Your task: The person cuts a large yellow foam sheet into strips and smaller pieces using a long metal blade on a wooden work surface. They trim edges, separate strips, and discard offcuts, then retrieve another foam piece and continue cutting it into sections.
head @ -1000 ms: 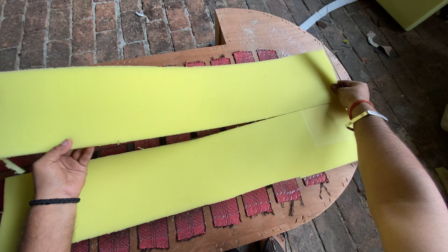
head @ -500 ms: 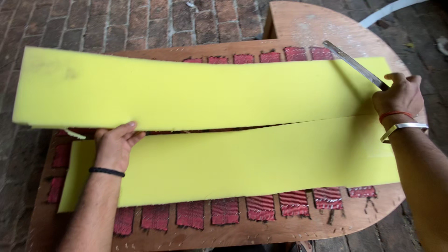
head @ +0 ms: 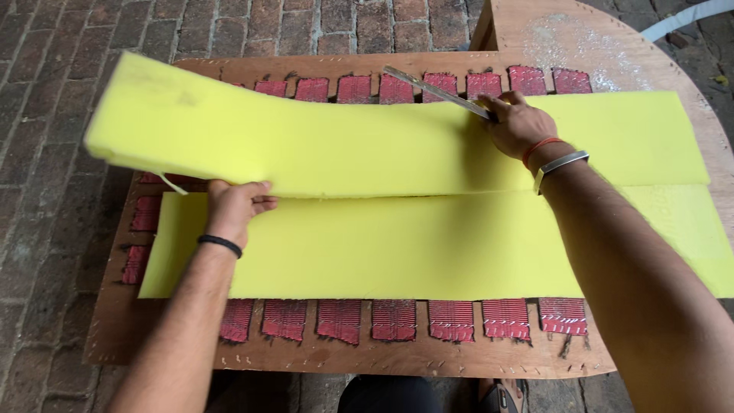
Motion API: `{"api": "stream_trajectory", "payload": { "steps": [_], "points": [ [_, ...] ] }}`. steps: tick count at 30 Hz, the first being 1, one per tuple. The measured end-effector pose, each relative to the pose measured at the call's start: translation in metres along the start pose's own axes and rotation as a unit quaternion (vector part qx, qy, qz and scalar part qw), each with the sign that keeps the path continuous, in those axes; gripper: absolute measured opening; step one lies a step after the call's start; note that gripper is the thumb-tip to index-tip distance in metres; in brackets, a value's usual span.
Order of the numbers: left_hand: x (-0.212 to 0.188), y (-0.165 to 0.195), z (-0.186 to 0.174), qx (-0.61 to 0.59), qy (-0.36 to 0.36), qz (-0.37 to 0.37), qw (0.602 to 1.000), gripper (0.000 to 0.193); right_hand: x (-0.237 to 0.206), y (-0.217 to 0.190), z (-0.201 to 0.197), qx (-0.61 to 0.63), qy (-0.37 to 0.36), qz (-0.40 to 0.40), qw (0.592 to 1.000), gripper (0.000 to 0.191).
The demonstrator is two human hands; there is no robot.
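While the left hand (head: 233, 206) grips the upper foam strip's (head: 321, 145) lifted near edge at centre left, the right hand (head: 516, 122), fingers closed on a blade (head: 436, 92), rests upper right. Lifting evenly should part it cleanly from the lower strip (head: 397, 245).

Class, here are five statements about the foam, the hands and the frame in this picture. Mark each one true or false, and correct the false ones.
1. The left hand lifts the edge of the upper foam strip. True.
2. The right hand holds a long metal blade. True.
3. The foam is blue. False: both the upper strip and the lower foam strip are yellow.
4. The wooden frame stands on grass. False: it rests on a brick floor.
5. The red webbing straps lie on top of the foam. False: they run under it.
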State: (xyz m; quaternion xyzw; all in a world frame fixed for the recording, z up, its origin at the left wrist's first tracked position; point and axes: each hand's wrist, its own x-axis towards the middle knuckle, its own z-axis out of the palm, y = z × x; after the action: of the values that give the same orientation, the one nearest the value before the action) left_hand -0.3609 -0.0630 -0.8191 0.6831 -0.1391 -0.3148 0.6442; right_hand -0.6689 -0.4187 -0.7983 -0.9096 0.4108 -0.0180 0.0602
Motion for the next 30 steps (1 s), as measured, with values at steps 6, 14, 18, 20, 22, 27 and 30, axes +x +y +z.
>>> {"api": "stream_trajectory", "payload": {
  "steps": [6,14,18,20,22,27,30],
  "points": [
    [0.013,-0.028,-0.001,-0.007,0.035,0.018,0.999,0.018,-0.015,-0.018,0.005,-0.035,0.035,0.042,0.998,0.05],
    [0.015,-0.027,0.017,0.035,0.103,0.024,0.994,0.025,-0.02,-0.045,0.015,-0.019,0.088,0.062,0.994,0.052],
    [0.017,-0.022,0.017,0.037,0.13,0.011,0.991,0.028,-0.025,-0.093,0.023,0.017,0.11,0.0,0.994,0.047],
    [0.018,-0.019,0.014,0.04,0.13,-0.003,0.991,0.028,-0.028,-0.119,0.03,0.039,0.102,-0.029,0.994,0.048],
    [0.017,-0.015,0.012,0.049,0.117,-0.022,0.992,0.027,-0.033,-0.136,0.037,0.003,0.084,-0.055,0.995,0.051],
    [0.012,-0.005,0.001,0.004,0.075,-0.046,0.996,0.045,-0.042,-0.146,0.042,-0.034,0.082,-0.087,0.992,0.051],
    [0.02,0.005,-0.027,-0.129,0.166,-0.039,0.977,0.053,-0.044,-0.144,0.04,-0.03,0.09,-0.099,0.991,0.05]
  ]
}}
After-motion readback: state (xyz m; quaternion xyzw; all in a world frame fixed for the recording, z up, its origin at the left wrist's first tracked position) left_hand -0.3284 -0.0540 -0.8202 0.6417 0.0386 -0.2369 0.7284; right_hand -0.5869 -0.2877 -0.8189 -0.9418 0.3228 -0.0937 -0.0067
